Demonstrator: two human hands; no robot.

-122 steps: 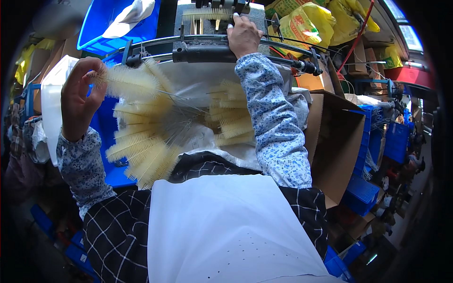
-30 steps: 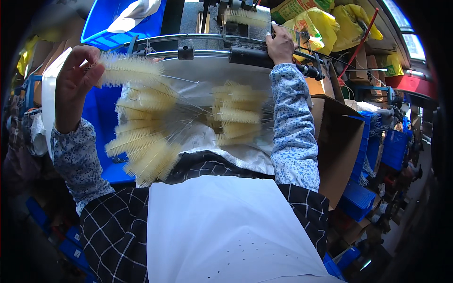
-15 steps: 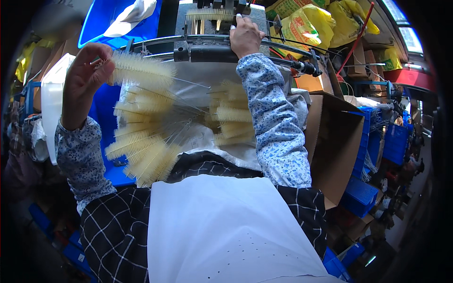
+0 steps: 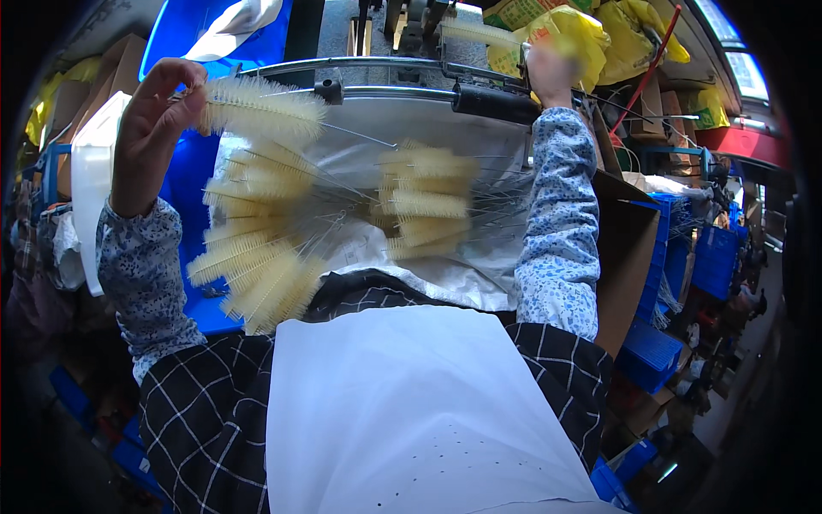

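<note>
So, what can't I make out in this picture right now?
All in the head view:
Right hand: blurred, likely by motion; grip unclear.
Machine: top cut off by the upper edge.
Held brush: one end partly hidden by the left hand.
Left pile: lower brushes hidden by upper ones.

Right hand (image 4: 552, 73): blurred; finger contact indeterminate. Second brush (image 4: 479, 32), left of right hand: end nearest hand indistinct. Held brush (image 4: 261, 109): end within left hand (image 4: 157, 128) pinch partly covered by fingers. Machine (image 4: 411, 41), left of right hand: cut off by upper edge. Blue bin (image 4: 264, 47), above left-hand pinch: likewise cut off. Brush pile (image 4: 257, 270), below pinch: overlapping, count indeterminate.
</note>
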